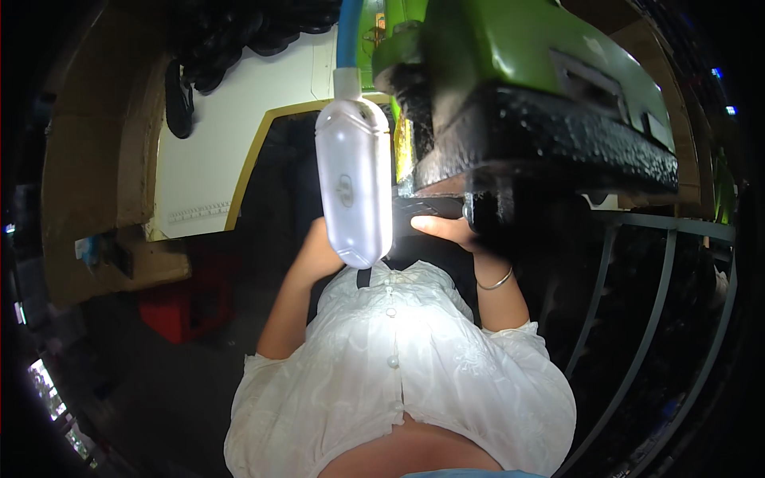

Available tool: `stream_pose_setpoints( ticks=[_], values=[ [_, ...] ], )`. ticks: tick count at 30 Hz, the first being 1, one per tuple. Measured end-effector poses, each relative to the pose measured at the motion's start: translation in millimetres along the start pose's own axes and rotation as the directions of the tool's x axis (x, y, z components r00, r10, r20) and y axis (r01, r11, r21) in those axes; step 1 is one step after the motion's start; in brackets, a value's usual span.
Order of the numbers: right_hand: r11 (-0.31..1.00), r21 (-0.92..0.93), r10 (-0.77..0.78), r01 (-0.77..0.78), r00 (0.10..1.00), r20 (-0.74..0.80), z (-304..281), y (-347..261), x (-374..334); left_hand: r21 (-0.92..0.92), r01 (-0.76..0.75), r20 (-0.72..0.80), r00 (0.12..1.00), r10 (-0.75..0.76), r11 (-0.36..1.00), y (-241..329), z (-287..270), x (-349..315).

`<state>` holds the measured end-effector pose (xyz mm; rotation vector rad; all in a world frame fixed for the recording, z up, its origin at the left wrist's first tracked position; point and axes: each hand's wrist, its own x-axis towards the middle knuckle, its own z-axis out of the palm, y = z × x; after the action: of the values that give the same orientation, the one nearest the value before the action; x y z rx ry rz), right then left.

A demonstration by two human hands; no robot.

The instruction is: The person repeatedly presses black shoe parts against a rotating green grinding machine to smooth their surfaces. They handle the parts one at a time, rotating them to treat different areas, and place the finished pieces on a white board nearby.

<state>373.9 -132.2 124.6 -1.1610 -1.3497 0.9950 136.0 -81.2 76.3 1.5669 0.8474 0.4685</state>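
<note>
My right hand (448, 230) is under the head of a green machine (510, 64), its thumb pointing left along the edge of a black piece (430, 209). The thumb presses on that piece; the other fingers are hidden beneath it and in shadow. It looks like a shoe part, but its full shape does not show. My left hand (321, 239) reaches toward the same spot from the left. A white capsule-shaped lamp (355, 179) hangs in front and covers its fingers, so its grip cannot be seen.
A blue flexible neck (347, 36) holds the lamp. Black shoe pieces (239, 40) pile up at the far left of a white tabletop (207, 163), with one black piece (179, 99) apart. Cardboard boxes (96, 151) stand left, a red stool (179, 307) below, and a metal rack (661, 279) right.
</note>
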Motion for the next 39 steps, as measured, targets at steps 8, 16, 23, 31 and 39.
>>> stream_pose_setpoints(
  ticks=[8,16,23,31,39],
  values=[
    [0.989,0.146,0.049,-0.033,0.993,-0.105,7,13,-14,-0.250,-0.226,-0.096,0.973,0.208,0.942,79,51,36],
    [0.930,-0.138,0.354,-0.341,0.931,0.086,-66,12,-66,-0.641,-0.095,-0.211,0.976,-0.056,0.762,43,83,27],
    [0.967,0.255,0.074,0.014,0.940,-0.332,-75,-14,-40,-0.375,0.004,-0.244,0.964,-0.102,0.927,59,64,25],
    [0.963,0.270,0.053,-0.014,0.989,-0.139,-4,-17,-14,-0.403,-0.274,-0.464,0.883,0.063,0.873,30,-6,6],
    [0.990,0.043,0.134,-0.131,0.989,-0.060,17,-1,-1,-0.007,-0.178,0.009,0.984,0.178,0.984,-5,-14,6]
  ],
)
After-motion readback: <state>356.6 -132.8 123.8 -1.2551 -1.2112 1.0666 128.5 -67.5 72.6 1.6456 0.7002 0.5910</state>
